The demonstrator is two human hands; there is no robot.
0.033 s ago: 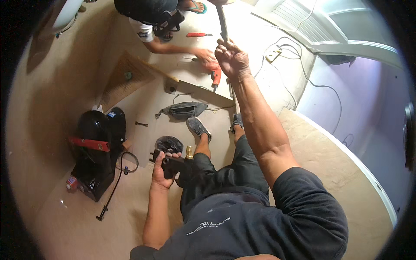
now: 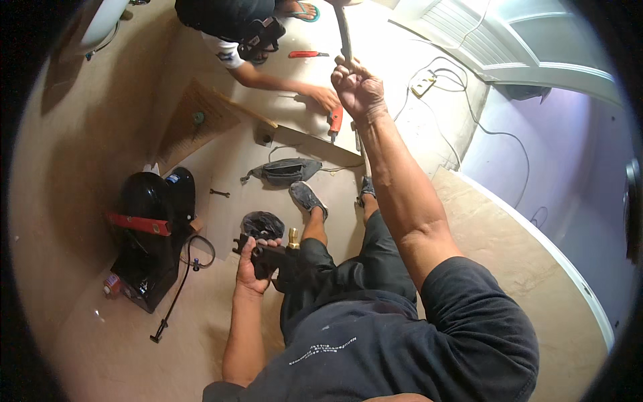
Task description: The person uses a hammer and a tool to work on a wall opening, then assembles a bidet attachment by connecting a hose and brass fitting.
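Note:
Low in front of me, my left hand [image 2: 251,268] closes round a dark, blocky metal-looking part [image 2: 268,260] with a notched end. A brass fitting [image 2: 293,238] stands at its right end; whether the two are joined I cannot tell. My right arm reaches far forward. At its end my right hand [image 2: 360,92] has its fingers curled round the lower end of a long grey-brown rod [image 2: 345,37], whose top runs to the upper edge of the view. Just left of it, a co-worker's hand [image 2: 325,97] is on a red power tool [image 2: 335,120] on the floor.
A crouching co-worker [image 2: 224,27] is ahead, near a red utility knife [image 2: 308,54]. An open waist bag [image 2: 288,171], a spanner [image 2: 220,193] and a black plastic bag [image 2: 262,224] lie around my feet. A red level [image 2: 138,223] rests on a glossy black fixture [image 2: 151,194]. Cables trail from a power strip [image 2: 422,82].
The co-worker's hand has shifted slightly right and nearer along the red power tool. My own hands keep nearly the same place and grip.

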